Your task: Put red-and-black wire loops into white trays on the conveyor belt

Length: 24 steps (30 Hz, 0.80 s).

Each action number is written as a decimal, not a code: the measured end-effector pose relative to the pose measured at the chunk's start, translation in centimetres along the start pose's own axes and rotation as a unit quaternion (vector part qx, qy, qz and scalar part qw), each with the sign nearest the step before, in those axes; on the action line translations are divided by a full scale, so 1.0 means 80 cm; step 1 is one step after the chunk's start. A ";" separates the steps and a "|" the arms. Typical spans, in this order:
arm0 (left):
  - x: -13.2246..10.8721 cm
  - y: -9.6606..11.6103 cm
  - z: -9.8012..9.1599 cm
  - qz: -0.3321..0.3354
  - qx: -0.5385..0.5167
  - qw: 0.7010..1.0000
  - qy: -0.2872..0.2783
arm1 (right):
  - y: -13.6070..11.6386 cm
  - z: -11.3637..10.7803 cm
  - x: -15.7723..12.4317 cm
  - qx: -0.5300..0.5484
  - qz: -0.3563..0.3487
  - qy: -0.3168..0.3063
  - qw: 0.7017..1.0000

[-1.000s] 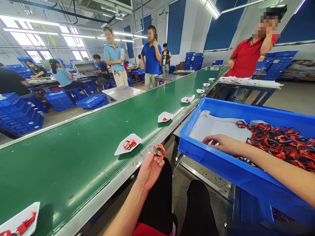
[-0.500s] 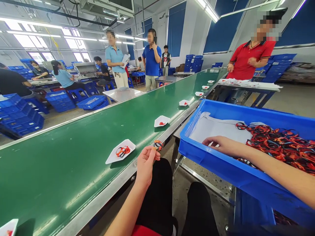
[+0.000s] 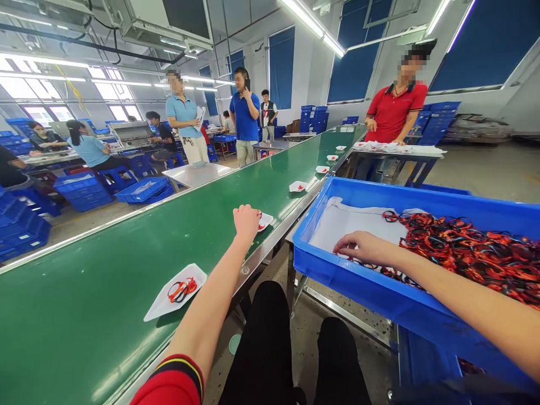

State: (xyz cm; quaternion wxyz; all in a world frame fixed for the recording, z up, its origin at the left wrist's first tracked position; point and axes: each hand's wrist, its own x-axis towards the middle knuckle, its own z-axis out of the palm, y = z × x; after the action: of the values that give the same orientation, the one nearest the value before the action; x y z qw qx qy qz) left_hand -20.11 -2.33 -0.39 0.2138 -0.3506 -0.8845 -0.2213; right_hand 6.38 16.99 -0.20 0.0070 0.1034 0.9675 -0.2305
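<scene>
Rn L hand (image 3: 247, 222) by wht tray (image 3: 265, 220), R hand (image 3: 365, 247) inside blu bin (image 3: 324, 270).

Conveyor belt (image 3: 93, 304) was green, pretty shiny, metal rail (image 3: 266, 251) along near edge. White trays (image 3: 162, 299) sat right on belt, loose row hugging that edge.

A red number (image 3: 265, 114), apparently 07, can be made out on the white shirt (image 3: 265, 108) worn by a person (image 3: 268, 117) standing in the background. Its first digit is less clearly shown.
</scene>
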 end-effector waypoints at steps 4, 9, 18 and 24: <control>0.009 -0.009 0.007 0.001 0.022 0.999 -0.035 | -0.006 -0.007 -0.001 -0.006 0.005 0.029 1.000; -0.010 0.024 -0.014 0.020 -0.023 0.999 -0.024 | -0.017 -0.015 -0.006 0.075 0.004 0.107 0.991; -0.095 0.153 -0.063 0.199 -0.504 0.833 -0.111 | -0.024 -0.018 -0.008 0.243 -0.025 0.095 0.965; -0.091 0.162 -0.063 0.205 -0.515 0.813 -0.176 | -0.032 -0.022 -0.012 0.259 -0.035 0.083 0.962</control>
State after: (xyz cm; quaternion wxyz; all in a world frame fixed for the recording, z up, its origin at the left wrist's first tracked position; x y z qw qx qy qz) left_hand -4.89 -0.39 2.93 -0.1171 -0.6158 -0.5709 -0.5302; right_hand 6.86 15.38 2.58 -0.1080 0.0860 0.8750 -0.4640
